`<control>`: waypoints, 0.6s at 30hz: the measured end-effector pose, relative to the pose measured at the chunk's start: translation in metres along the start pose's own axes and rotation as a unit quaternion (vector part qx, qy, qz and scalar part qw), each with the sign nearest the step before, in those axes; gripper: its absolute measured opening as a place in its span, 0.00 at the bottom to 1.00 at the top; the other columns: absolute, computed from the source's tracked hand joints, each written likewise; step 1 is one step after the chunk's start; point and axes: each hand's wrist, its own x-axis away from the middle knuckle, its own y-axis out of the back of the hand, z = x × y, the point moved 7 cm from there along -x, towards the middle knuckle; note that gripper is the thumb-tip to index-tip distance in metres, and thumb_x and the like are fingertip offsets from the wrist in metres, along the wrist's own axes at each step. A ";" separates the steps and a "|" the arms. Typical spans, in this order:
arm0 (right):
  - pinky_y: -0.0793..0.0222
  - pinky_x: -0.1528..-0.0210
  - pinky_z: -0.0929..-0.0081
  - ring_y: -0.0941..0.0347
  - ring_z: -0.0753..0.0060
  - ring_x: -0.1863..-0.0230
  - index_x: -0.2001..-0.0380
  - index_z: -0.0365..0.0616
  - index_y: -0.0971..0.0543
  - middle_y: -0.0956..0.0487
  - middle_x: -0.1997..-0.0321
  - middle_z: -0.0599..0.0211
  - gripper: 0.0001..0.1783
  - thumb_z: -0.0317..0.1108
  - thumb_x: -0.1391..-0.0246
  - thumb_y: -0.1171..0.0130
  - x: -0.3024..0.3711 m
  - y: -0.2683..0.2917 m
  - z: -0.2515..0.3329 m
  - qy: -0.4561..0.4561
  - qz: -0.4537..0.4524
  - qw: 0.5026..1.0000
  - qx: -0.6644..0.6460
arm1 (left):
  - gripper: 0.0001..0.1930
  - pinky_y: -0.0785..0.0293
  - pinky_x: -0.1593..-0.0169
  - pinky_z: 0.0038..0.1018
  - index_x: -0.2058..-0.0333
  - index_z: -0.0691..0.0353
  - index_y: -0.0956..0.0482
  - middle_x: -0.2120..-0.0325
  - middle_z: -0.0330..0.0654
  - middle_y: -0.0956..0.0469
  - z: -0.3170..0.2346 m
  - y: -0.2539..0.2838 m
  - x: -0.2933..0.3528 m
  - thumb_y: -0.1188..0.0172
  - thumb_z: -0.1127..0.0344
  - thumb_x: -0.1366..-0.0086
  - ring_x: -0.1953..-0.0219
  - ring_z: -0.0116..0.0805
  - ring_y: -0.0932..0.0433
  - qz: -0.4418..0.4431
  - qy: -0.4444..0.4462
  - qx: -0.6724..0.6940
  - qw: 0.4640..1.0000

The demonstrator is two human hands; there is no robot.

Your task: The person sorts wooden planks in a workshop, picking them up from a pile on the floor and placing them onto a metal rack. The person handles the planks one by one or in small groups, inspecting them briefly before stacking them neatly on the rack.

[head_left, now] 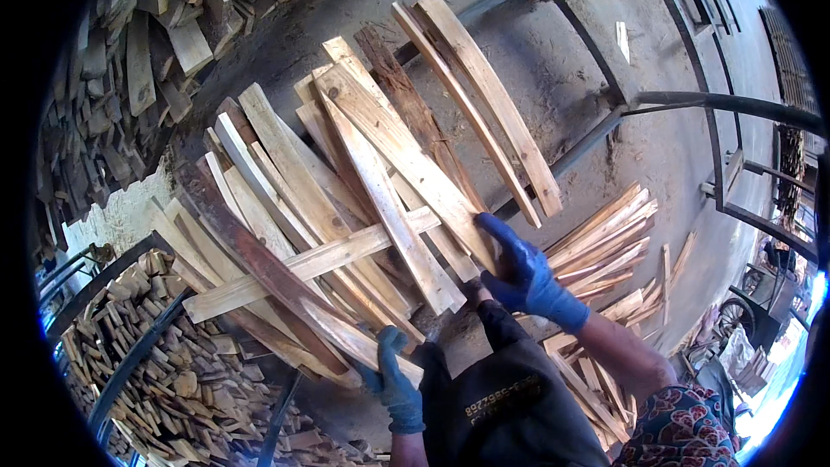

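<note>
While both arms reach in from the lower edge, the gloved hands stand apart, each at the near end of a piece of wood. Right of centre, the right hand [523, 272] is clamped on the lower end of a long plank [406, 156], thumb on one edge and fingers on the other. Lower down, the left hand [395, 380] curls about the end of a pale board [350, 337]; how tightly, I cannot tell.

As I judge it, handling this wood well means a firm hold across both edges, fingertips out of the gaps, and gloves kept on against splinters. Because the crosspiece [311, 264] lies beneath the plank's neighbour, a slow lift seems safer than a tug.

The plank slants through the middle of the frame, its far end toward the upper left, above other boards. It is straight, flat and pale yellow, with small dark specks and a knot near its far end. The pale board, lower left of centre, looks bowed, though the fisheye bends edges, and lies beside a dark brown strip [277, 281].
</note>
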 end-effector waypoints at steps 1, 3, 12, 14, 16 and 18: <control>0.39 0.41 0.66 0.35 0.52 0.42 0.39 0.44 0.40 0.33 0.41 0.51 0.41 0.25 0.62 0.42 0.000 0.007 -0.003 0.021 0.001 0.999 0.037 | 0.15 0.30 0.48 0.32 0.53 0.67 0.28 0.53 0.45 0.30 -0.006 -0.003 0.000 0.51 0.65 0.34 0.53 0.36 0.28 -0.006 -0.010 0.000 1.000; 0.32 0.48 0.59 0.30 0.47 0.49 0.40 0.47 0.39 0.30 0.44 0.50 0.41 0.26 0.63 0.41 -0.022 0.021 -0.015 0.102 -0.061 0.978 0.173 | 0.14 0.29 0.50 0.31 0.54 0.67 0.28 0.54 0.45 0.29 -0.022 -0.009 0.001 0.50 0.65 0.35 0.53 0.35 0.28 -0.019 -0.031 -0.008 0.999; 0.45 0.38 0.60 0.40 0.55 0.39 0.43 0.50 0.34 0.35 0.41 0.56 0.35 0.43 0.57 0.39 -0.083 -0.058 -0.006 0.116 -0.028 0.939 0.323 | 0.13 0.31 0.50 0.30 0.55 0.65 0.28 0.56 0.45 0.28 0.001 0.009 0.018 0.51 0.64 0.34 0.57 0.36 0.27 -0.024 0.020 0.021 0.999; 0.46 0.37 0.57 0.41 0.55 0.38 0.43 0.52 0.34 0.34 0.41 0.59 0.34 0.42 0.57 0.39 -0.078 -0.113 0.018 0.231 0.015 0.926 0.297 | 0.14 0.31 0.52 0.29 0.54 0.65 0.28 0.58 0.45 0.27 -0.004 0.005 0.022 0.51 0.65 0.35 0.57 0.34 0.28 -0.026 0.002 -0.004 1.000; 0.49 0.36 0.56 0.38 0.55 0.41 0.45 0.51 0.31 0.29 0.47 0.60 0.31 0.38 0.57 0.44 -0.080 -0.147 0.026 0.263 -0.054 0.903 0.335 | 0.15 0.33 0.50 0.30 0.54 0.66 0.28 0.59 0.45 0.28 -0.004 0.002 0.024 0.52 0.65 0.35 0.57 0.34 0.29 -0.020 0.015 -0.009 1.000; 0.51 0.36 0.53 0.36 0.58 0.43 0.47 0.52 0.30 0.26 0.52 0.63 0.28 0.37 0.57 0.45 -0.090 -0.165 0.015 0.225 -0.057 0.916 0.326 | 0.16 0.35 0.47 0.31 0.54 0.67 0.28 0.59 0.45 0.29 0.000 0.009 0.025 0.53 0.65 0.35 0.57 0.35 0.29 -0.018 0.046 0.005 0.999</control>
